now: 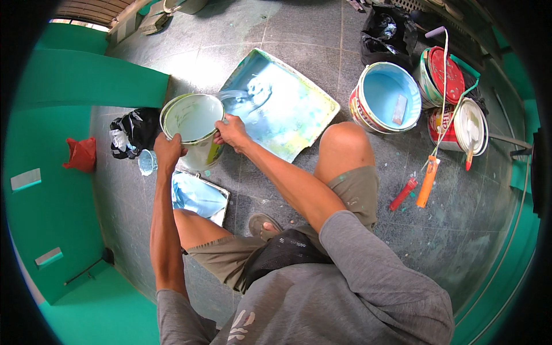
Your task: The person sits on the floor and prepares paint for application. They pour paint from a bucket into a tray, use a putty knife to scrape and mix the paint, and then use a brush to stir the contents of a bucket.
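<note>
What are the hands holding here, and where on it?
Both hands grip a paint can at its top rim: left hand on the near side, right hand on the right side.

Place: a room or porch of a building being painted, used as a painting work site.
Walls: fresh, flat green walls (pixel 86 80) run around the grey tiled floor (pixel 322 34).
Floor: its tiles carry pale splashes and smears of paint.
Paint gear: a shallow paint tray (pixel 287 109) smeared light blue and yellow-green lies on the floor; just right of it stands a bucket of light blue paint (pixel 388 98).
Cans: opened paint cans (pixel 448 86) with lids stand together at the right.
Tools: an orange-handled roller (pixel 428 178) and a red tool (pixel 402 194) lie on the floor nearby.
Waste: black plastic bags (pixel 132 132) sit on the floor.
</note>
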`<state>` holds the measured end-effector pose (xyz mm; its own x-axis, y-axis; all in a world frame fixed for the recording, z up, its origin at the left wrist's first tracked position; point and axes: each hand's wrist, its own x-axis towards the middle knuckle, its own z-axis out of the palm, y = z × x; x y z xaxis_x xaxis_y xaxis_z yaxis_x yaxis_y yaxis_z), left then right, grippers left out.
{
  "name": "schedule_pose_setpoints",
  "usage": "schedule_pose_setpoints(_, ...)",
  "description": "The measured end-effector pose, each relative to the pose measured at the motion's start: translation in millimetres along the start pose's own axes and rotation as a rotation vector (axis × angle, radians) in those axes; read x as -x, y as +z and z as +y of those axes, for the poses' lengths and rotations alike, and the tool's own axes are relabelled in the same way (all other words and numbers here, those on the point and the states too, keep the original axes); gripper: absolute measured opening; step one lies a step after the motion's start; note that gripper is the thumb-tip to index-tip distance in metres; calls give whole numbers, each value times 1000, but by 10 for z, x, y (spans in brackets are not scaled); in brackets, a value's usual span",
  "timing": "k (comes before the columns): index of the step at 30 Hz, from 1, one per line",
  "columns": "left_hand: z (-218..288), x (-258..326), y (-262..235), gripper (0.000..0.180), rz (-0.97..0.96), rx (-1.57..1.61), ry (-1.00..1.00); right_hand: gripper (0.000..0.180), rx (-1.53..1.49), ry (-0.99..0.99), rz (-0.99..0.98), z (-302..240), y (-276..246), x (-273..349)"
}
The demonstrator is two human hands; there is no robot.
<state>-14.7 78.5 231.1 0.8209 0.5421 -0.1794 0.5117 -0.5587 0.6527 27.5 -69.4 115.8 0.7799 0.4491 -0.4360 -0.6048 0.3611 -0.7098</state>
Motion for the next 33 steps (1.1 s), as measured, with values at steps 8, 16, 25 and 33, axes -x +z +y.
schedule_pose_setpoints(8,-830,-143,-245,23,-25,319,-96,52,176,-79,-55,77,329,58)
schedule_pose_setpoints(16,-2070,-340,-489,35,-29,521,-60,76,475,-149,-246,545,563,-75)
schedule_pose_setpoints(25,-2229,-210,-463,38,-101,524,24,23,1026,-322,-128,-1070,54,465)
schedule_pose_setpoints(33,-1667,-170,-374,47,681,-357,-59,20,1748,-207,703,-2980,-2569,2117)
